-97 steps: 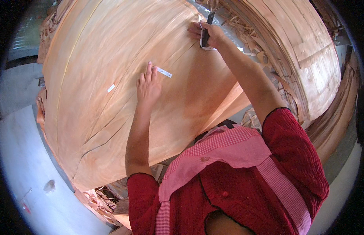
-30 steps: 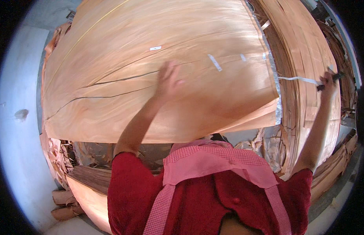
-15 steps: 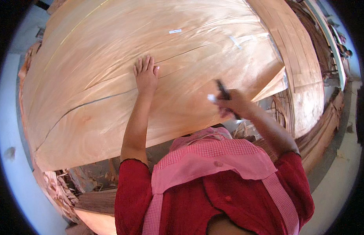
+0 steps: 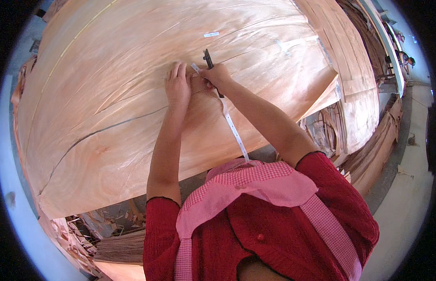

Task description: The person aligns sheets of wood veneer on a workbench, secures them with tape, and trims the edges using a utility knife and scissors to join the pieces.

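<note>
A broad sheet of thin wood veneer (image 4: 115, 150) lies before me, with a long dark split (image 4: 119, 118) running across it. My left hand (image 4: 178, 86) rests flat on the veneer at the split, fingers stretched out. Close beside it, my right hand (image 4: 217, 77) is closed round a slim black tool that looks like a utility knife (image 4: 208, 58). The same hand pinches a white, dotted tape strip (image 4: 195, 68), its short end by my left fingers. A longer length of that tape (image 4: 234, 129) hangs from the right hand down to my pink apron (image 4: 255, 180).
A short white tape piece (image 4: 211, 34) sticks to the veneer farther off, and another tape patch (image 4: 284, 45) is at the right. The sheet's near right corner (image 4: 321, 93) curls up. Veneer scraps (image 4: 72, 234) lie at the lower left; stacked veneer (image 4: 363, 114) stands at the right.
My right hand has swung up and left with the black tool, now right beside my left hand. The long tape has come into view behind it. The left hand stays on the veneer.
</note>
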The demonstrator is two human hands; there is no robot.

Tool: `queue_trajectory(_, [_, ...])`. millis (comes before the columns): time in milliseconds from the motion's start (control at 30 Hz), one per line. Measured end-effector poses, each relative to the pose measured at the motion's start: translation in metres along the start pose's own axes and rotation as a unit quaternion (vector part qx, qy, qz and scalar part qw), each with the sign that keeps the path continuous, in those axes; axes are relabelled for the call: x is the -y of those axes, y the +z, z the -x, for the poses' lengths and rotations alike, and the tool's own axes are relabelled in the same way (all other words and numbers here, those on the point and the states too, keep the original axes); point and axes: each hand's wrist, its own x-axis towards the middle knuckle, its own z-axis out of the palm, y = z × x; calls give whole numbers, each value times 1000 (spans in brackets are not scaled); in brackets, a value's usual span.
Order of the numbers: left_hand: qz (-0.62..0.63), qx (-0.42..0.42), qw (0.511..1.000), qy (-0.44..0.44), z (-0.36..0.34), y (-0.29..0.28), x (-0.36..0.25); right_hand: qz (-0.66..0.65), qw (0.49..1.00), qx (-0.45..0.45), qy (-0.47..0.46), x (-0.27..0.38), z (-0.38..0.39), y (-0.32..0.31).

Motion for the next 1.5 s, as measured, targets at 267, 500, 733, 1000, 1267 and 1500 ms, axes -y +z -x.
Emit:
queue_trajectory(267, [-106, 23, 989, 97, 0, 2, 0, 17, 999, 24, -36, -19, -20, -3])
queue_trajectory(500, [-69, 6, 994, 82, -5, 4, -1, -3, 999, 5, 47, -27, 1, -5])
queue_trajectory(733, [-70, -17, 996, 55, -10, 9, 4, -3, 1000, -9, 28, -40, 8, -7])
queue_trajectory(1000, [-147, 80, 953, 252, -9, 1, -12, 92, 994, -64, 14, -55, -6, -2])
queue_trajectory(1267, [-103, 125, 971, 175, 30, -28, -26, -48, 995, 16, 84, -48, 49, -39])
queue_trajectory(1500, [-102, 148, 970, 162, 40, -29, -25, -26, 997, 15, 65, -68, 49, -36])
